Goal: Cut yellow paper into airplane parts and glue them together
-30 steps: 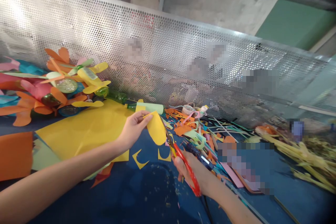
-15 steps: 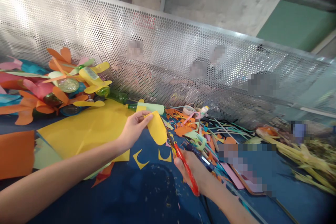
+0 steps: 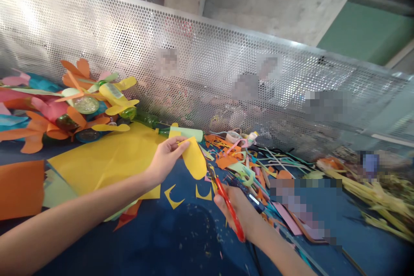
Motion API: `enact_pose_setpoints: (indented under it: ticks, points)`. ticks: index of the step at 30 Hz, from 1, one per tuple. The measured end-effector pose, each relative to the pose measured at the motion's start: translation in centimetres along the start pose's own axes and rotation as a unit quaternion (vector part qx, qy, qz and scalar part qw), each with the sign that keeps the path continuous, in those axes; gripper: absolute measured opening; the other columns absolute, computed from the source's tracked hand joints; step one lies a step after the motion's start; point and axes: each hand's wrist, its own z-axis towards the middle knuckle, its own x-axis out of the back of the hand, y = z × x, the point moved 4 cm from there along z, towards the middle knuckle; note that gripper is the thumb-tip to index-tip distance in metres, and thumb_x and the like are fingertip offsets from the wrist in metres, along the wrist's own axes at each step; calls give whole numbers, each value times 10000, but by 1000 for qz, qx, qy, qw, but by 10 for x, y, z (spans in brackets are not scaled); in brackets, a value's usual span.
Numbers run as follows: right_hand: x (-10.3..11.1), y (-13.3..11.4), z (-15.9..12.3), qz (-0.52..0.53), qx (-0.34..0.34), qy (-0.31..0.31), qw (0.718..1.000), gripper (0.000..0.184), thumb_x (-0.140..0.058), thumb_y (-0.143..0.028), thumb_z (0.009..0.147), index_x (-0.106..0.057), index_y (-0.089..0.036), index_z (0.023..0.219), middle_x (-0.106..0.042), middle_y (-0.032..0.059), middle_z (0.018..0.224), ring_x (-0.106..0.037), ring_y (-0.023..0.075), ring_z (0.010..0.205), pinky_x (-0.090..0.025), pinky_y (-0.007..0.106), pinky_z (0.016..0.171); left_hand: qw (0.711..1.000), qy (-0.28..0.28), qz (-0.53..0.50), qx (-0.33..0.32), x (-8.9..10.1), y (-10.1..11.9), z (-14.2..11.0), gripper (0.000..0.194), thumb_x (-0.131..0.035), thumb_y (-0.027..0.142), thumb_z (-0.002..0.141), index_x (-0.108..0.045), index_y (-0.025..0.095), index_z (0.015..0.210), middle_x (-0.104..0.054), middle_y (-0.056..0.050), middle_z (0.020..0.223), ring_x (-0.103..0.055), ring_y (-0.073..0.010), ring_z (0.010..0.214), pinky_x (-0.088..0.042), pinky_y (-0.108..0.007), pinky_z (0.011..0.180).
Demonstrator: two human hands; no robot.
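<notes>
Between thumb and fingers, my left hand [image 3: 166,157] pinches a yellow paper piece [image 3: 195,160] with a rounded lower end. My right hand [image 3: 237,209] is closed round red-handled scissors [image 3: 229,207], whose blades reach up along the right edge of that paper. How far apart the blades are is hard to make out. Below the paper, curved yellow offcuts [image 3: 174,197] lie on the blue table [image 3: 155,237]. Under my left forearm spreads a large yellow sheet [image 3: 100,159].
Paper flowers on bottles [image 3: 80,103] crowd the left. Colourful scraps [image 3: 233,159] and a glue bottle [image 3: 252,136] lie right of centre. An orange sheet [image 3: 21,189] is at left, dried plant stalks [image 3: 371,194] at right. Behind stands a perforated metal panel [image 3: 207,60], with people visible through it.
Almost nothing differs. The whole view has shifted very slightly, while both hands keep the same hold on the yellow paper and the scissors.
</notes>
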Motion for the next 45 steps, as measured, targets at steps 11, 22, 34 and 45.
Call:
enact_pose_setpoints:
  ticks: [11, 22, 34, 45]
  points:
    - [0, -7, 3, -37, -9, -11, 999, 435, -421, -571, 811, -307, -203, 608, -296, -40, 570, -262, 103, 517, -231, 237, 460, 1000, -6, 21, -7, 1, 1, -1, 312, -609, 402, 757, -564, 181, 972, -674, -31, 765, -637, -156, 641, -492, -240, 563]
    - [6, -31, -5, 7, -7, -50, 999, 482, -256, -591, 860, -437, -185, 674, -508, 14, 633, -481, 134, 574, -361, 245, 519, 1000, -18, 19, 2, -2, 2, -2, 269, -624, 361, 748, -555, 199, 952, -679, -11, 744, -637, -152, 620, -488, -234, 545]
    - [4, -34, -7, 23, 16, -19, 999, 540, -184, -632, 853, -469, -187, 740, -546, 38, 718, -511, 160, 649, -380, 276, 604, 998, -42, 48, -8, -11, -3, -9, 188, -614, 325, 760, -574, 188, 881, -644, 10, 683, -582, -111, 585, -450, -199, 545]
    - [6, -37, -8, 9, 12, -25, 1000, 557, -165, -641, 847, -469, -184, 760, -534, 43, 745, -492, 161, 669, -386, 280, 620, 996, -33, 84, -27, -11, -6, -12, 186, -606, 332, 767, -569, 182, 870, -641, 2, 711, -581, -123, 630, -439, -206, 558]
